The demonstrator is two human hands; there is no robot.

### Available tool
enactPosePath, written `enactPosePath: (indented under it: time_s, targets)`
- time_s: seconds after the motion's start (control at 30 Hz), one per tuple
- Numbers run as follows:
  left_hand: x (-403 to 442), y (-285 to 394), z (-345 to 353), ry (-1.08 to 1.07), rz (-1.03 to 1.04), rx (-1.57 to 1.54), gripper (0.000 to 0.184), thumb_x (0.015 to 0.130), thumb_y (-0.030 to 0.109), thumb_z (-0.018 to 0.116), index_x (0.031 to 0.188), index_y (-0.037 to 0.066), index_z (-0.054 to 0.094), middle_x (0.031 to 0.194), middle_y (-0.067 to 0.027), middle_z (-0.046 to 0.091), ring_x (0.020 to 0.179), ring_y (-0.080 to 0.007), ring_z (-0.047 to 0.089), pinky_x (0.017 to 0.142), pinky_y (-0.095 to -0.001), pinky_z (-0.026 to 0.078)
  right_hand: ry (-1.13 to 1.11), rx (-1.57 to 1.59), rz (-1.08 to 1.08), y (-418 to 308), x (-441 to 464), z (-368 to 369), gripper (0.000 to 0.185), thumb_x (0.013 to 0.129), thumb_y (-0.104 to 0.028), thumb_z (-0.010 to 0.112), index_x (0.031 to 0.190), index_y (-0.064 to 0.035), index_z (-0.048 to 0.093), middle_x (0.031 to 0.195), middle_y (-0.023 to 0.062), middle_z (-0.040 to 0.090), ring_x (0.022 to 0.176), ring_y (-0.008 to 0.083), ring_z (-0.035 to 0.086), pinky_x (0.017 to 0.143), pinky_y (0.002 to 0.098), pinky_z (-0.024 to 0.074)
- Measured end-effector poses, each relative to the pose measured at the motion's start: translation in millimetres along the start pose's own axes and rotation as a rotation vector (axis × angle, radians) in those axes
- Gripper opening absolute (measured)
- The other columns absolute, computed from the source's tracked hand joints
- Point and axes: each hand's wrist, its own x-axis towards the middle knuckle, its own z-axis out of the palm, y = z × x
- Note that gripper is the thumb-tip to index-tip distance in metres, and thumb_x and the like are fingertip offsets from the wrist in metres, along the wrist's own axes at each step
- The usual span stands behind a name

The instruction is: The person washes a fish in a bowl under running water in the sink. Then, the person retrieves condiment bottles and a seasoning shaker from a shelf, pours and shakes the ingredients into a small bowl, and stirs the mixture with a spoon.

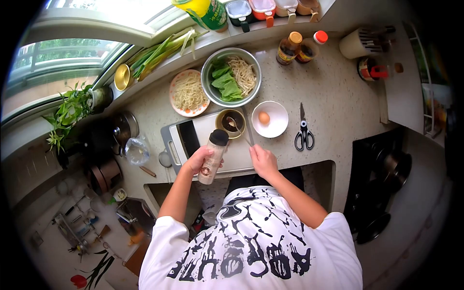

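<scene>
My left hand point(198, 160) is wrapped round a clear seasoning bottle point(209, 166) with a black cap, tilted slightly beside the cutting board. My right hand point(264, 161) grips the thin handle of a spoon point(244, 137). The spoon's tip is over a small yellowish bowl point(222, 133) with dark sauce inside. That bowl rests on the white cutting board point(237, 157), where a black phone-like slab point(187, 137) also lies. Just right of it, a white bowl point(278, 131) holds an egg point(264, 118).
Behind the board are a plate of noodles point(189, 94) and a metal basin point(207, 83) with greens and mushrooms. Scissors point(304, 135) lie to the right. Sauce bottles point(289, 48) stand near the wall. Scallions point(157, 54) lie on the sill; a stove point(369, 188) is at right.
</scene>
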Motion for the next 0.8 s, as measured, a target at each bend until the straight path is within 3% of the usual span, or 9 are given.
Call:
enactPosePath:
  time_s: [0.23,0.53,0.8]
  targets:
    - [2.5,2.1,0.9,0.070,-0.084,-0.027,0.058,0.090,0.047,0.060,0.127,0.002,0.058,0.103,-0.0192,0.071,0.090,-0.0328,0.073,0.086,-0.0453,0.060,0.068,-0.122,-0.120,-10.6,-4.1,-15.1,0.029,0.103,-0.029,0.054,0.083,-0.0084,0.056,0.068,0.0186,0.064,0.063,0.0442,0.063,0.057,0.0565,0.0465]
    - [10.2,11.9,14.9,0.175,-0.175,0.077,0.053,0.099,0.047,0.045,0.129,0.005,0.059,0.096,-0.0186,0.071,0.081,-0.0318,0.072,0.079,-0.0437,0.059,0.133,-0.147,-0.185,-7.1,-5.6,-22.3,0.027,0.101,-0.025,0.057,0.081,-0.0080,0.055,0.067,0.0171,0.063,0.060,0.0429,0.062,0.054,0.0552,0.0461]
    - [11.4,18.9,23.3,0.177,-0.206,0.029,0.053,0.101,0.047,0.045,0.130,0.005,0.059,0.097,-0.0169,0.071,0.080,-0.0300,0.072,0.078,-0.0428,0.060,0.136,-0.153,-0.181,-6.9,-7.5,-25.0,0.026,0.101,-0.025,0.057,0.080,-0.0080,0.054,0.067,0.0168,0.063,0.060,0.0425,0.062,0.054,0.0551,0.0458]
